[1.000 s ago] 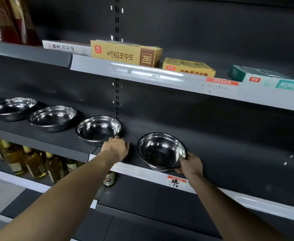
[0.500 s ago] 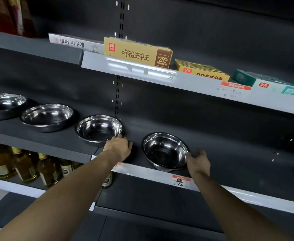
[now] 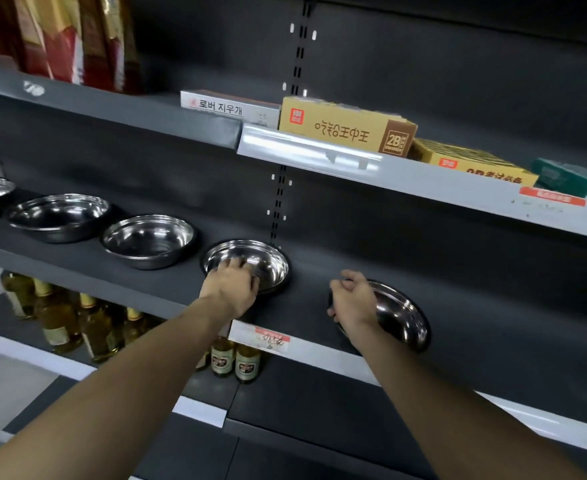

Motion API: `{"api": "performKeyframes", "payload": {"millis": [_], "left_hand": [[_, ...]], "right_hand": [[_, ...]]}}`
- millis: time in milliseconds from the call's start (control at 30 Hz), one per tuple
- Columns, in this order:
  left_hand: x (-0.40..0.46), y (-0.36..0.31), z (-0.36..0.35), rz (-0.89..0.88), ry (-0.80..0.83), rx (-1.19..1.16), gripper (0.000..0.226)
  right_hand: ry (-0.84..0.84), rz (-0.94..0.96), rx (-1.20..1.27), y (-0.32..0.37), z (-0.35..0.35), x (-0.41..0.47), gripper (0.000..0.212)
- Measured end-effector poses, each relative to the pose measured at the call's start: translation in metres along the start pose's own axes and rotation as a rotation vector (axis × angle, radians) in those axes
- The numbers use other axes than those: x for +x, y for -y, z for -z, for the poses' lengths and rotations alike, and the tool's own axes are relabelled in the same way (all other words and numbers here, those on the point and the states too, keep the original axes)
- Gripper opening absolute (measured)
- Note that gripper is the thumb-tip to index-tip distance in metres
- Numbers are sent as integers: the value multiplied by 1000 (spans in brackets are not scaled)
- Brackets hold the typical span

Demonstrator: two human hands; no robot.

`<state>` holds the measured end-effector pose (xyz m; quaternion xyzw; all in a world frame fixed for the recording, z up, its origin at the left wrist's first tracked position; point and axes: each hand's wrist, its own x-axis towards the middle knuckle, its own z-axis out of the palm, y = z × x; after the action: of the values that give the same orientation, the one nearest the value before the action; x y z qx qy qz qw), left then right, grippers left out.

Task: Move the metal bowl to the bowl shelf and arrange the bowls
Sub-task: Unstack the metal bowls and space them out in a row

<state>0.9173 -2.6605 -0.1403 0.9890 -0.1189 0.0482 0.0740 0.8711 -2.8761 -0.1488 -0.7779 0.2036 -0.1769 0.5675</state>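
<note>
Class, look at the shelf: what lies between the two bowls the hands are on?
Only bare dark shelf, in the head view.

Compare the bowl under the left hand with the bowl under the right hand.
The left hand reaches its fingers over the near rim into the left-hand bowl; the right hand grips the right-hand bowl at its left rim. The left-hand bowl sits further back; the right-hand bowl sits near the shelf front. Both are shiny metal.

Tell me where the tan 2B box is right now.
In the head view the tan 2B box lies on the upper shelf, right of centre, between a white box and a yellow box.
</note>
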Motion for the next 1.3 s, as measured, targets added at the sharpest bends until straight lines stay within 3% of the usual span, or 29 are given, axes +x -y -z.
{"api": "performKeyframes", "payload": {"millis": [200,300,567,800,1100,1300], "left_hand": [[2,54,9,135,-19,8,46],[9,74,11,165,-22,12,46],[48,104,11,213,-25,100,49],[87,93,5,39,-24,120,46],[90,116,-7,-179,68,82,53],[68,148,-5,-229,73,53,50]], "right_hand": [[272,-119,-60,5,-69,5,56],[295,-186,-79,1,-95,15,62],[301,-223,-109,-17,-139,49,54],[232,-221,-103,-18,-144,59,39],[-2,-256,85,-14,-137,19,47],[-144,-295,96,-1,-143,-16,25]]}}
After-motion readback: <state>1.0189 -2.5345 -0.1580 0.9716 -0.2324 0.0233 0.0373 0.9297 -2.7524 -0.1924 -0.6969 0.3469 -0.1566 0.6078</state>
